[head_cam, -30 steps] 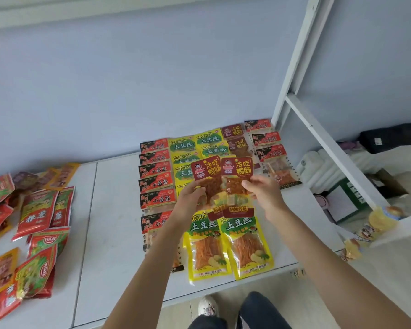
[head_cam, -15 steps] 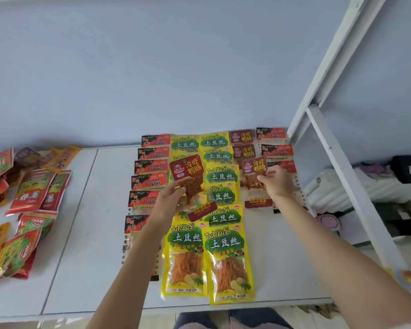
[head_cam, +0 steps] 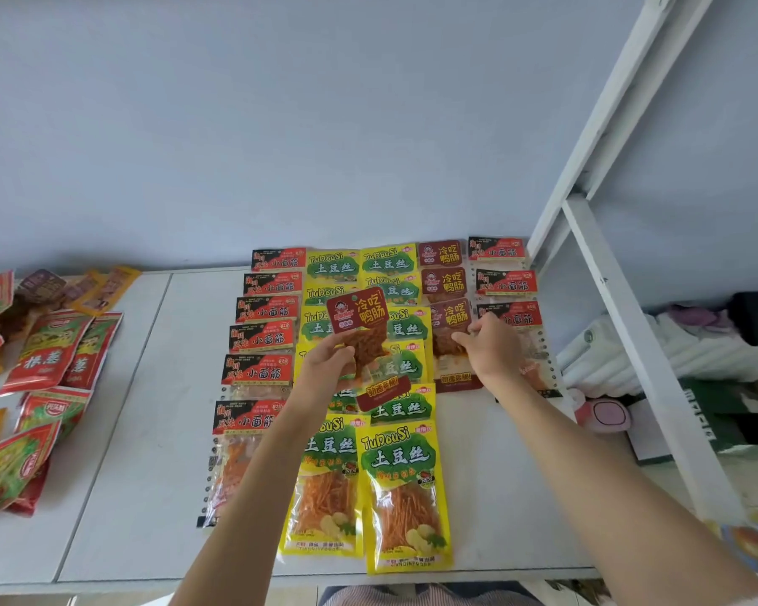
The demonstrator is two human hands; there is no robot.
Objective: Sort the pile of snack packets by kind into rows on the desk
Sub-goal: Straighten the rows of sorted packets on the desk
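My left hand (head_cam: 324, 365) holds a dark red snack packet (head_cam: 362, 319) tilted above the yellow packets. My right hand (head_cam: 493, 349) rests on another dark red packet (head_cam: 449, 325) lying third in the dark red row; its fingers pinch that packet's right edge. Sorted rows lie on the white desk (head_cam: 141, 474): a red-and-black row (head_cam: 261, 338) at left, two yellow rows (head_cam: 401, 483) in the middle, the dark red row (head_cam: 443, 282), and a second red-and-black row (head_cam: 506, 284) at right. An unsorted pile (head_cam: 31, 373) lies at far left.
A white metal frame (head_cam: 609, 299) slants up at the desk's right end. Beyond it sit white rolls, a pink object (head_cam: 604, 413), a dark green box and a black item. The blue wall runs behind the desk. The desk's front edge is near my knees.
The two dark red packets, held together a second ago, are now apart. My right hand has laid one down in the dark red row; my left hand still holds the other.
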